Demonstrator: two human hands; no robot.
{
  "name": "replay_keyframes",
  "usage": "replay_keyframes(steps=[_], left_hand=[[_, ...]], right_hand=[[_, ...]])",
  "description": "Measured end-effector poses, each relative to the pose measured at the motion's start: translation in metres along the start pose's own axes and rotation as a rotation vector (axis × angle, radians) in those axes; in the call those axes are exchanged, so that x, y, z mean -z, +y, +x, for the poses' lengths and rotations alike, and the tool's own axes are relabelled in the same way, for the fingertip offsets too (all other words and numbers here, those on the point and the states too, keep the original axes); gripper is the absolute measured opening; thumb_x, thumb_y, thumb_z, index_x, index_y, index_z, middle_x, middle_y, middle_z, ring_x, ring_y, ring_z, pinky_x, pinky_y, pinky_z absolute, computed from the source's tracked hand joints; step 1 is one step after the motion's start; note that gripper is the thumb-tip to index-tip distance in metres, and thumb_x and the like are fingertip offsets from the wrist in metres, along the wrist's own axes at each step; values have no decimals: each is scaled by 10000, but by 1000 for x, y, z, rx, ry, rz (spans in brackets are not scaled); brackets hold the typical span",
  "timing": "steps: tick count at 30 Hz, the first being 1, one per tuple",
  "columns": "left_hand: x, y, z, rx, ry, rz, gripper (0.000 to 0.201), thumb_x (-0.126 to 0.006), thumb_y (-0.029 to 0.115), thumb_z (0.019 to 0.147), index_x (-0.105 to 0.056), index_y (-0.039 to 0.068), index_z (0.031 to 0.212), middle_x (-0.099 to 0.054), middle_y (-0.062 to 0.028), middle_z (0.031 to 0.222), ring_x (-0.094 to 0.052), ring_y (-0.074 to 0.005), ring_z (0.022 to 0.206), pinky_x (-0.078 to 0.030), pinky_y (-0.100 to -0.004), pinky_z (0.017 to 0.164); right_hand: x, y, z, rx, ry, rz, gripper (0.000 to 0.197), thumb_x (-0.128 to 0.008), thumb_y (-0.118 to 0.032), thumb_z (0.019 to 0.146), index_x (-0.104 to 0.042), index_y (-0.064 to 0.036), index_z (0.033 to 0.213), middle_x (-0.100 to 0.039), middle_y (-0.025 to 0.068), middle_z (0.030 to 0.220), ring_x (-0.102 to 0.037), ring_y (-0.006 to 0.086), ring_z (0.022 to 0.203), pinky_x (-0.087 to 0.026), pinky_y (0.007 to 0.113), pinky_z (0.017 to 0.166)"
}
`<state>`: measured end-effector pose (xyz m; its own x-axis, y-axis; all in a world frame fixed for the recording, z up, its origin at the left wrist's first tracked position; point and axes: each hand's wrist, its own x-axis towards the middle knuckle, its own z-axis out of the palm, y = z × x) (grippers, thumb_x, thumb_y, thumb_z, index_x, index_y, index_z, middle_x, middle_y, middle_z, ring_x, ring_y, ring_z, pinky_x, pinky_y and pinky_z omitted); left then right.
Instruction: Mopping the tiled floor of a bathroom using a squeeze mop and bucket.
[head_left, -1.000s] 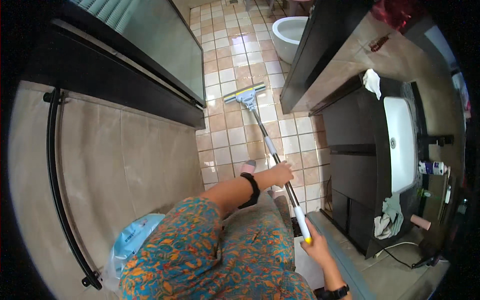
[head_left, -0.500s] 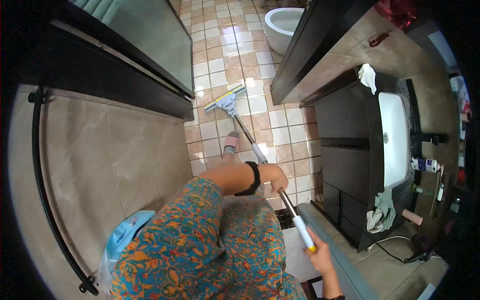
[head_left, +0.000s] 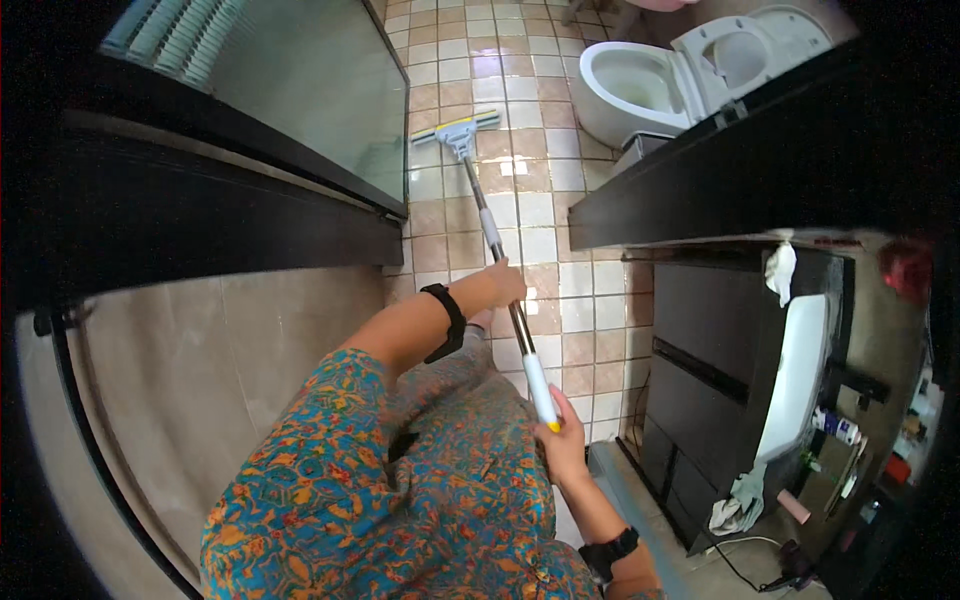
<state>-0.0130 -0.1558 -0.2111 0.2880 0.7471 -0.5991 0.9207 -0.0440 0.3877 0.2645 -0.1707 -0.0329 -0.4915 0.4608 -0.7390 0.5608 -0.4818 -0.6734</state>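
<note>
Head view: left hand (head_left: 507, 284) and right hand (head_left: 566, 446) clasp the mop (head_left: 489, 226)—now farther forward.

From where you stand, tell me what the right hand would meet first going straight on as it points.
Probably the left hand, closed around the long-handled mop farther along, roughly in line ahead; exact depth is unclear.

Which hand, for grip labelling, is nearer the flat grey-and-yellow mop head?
Left. The left hand grips the silver metal pole between mop head and white handle; the right hand, farther, holds that handle.
</note>
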Motion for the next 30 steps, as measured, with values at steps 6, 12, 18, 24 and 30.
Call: replay_keyframes(steps=[6,12,18,24,30], left_hand=[[24,-74,-18,342,585,-151,209,-619,134,743,-655,99,946,-554,-143,1114,-511,-299,1109,-432,-469,902],[37,-77,-11,467,796,-294,488,-635,91,731,-543,122,1209,-409,-194,1352,-399,-386,1240,-434,-440,959],[24,-66,1,377,715,-336,547,-679,96,692,-539,168,1216,-409,-143,1377,-378,-416,1245,-391,-466,1000],[29,-2,27,201,590,-158,322,-688,217,692,-608,193,1002,-573,-103,1160,-479,-342,1150,-340,-545,926],[60,111,63,-611,-333,-241,312,-717,330,731,-615,86,897,-644,-124,858,-613,-305,856,-465,-454,742]], right_hand=[[-50,-100,99,-239,3,44,678,-618,70,712,-416,-3,1356,-590,111,1116,-565,168,951,-462,286,826],[-53,-104,166,98,-24,-179,676,-628,17,746,-417,-107,1376,-548,24,720,-427,88,454,-351,246,382],[-16,-75,131,190,-62,-252,615,-650,-77,788,-420,-19,1355,-590,113,1149,-549,173,1044,-421,282,918],[48,-83,43,70,-27,-176,616,-634,-13,786,-414,-29,1361,-555,133,1241,-519,190,1135,-409,308,956],[108,-20,-101,41,152,-353,594,-662,53,737,-495,-33,1300,-571,88,1209,-533,158,1081,-426,279,911]])
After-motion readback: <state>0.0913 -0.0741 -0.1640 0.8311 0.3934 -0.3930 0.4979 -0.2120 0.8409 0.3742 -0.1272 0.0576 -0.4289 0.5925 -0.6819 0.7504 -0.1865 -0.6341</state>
